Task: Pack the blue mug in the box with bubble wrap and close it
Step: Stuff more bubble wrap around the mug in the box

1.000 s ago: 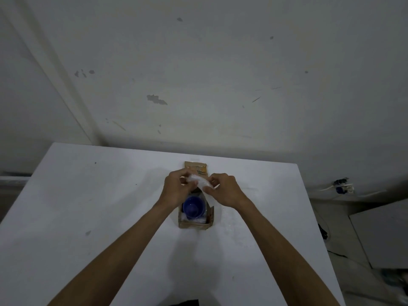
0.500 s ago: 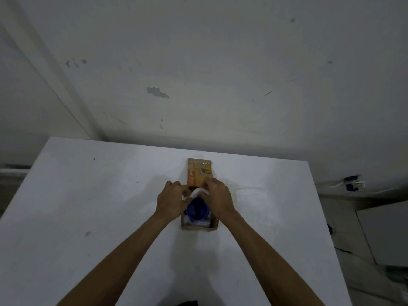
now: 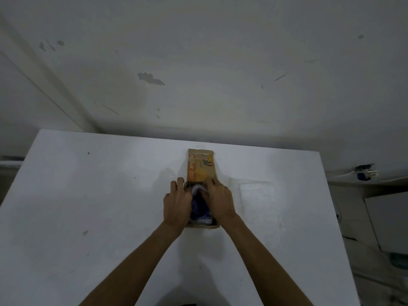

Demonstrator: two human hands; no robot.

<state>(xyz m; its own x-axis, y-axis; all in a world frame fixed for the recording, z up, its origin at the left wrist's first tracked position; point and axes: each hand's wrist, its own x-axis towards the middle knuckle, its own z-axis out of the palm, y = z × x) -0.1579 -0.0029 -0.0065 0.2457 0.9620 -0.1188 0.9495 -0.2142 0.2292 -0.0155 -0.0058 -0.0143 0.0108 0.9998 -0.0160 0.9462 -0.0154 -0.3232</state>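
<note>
A small brown cardboard box (image 3: 202, 227) stands open on the white table (image 3: 88, 206). Its orange printed lid flap (image 3: 200, 166) lies back, away from me. The blue mug (image 3: 199, 208) sits upright inside the box, with clear bubble wrap (image 3: 197, 188) around and over it. My left hand (image 3: 177, 203) lies over the box's left side, fingers pointing forward. My right hand (image 3: 218, 200) lies over the right side, its fingertips on the bubble wrap at the far end of the box. Much of the mug is hidden between my hands.
A sheet of clear bubble wrap (image 3: 257, 191) lies flat on the table just right of the box. The wall (image 3: 198, 74) rises right behind the table. To the right, past the table edge, are cables (image 3: 364, 173) and a white panel (image 3: 388, 219).
Both hands came down from above the box with the bubble wrap and now press it in over the mug. The view has shifted closer to the table.
</note>
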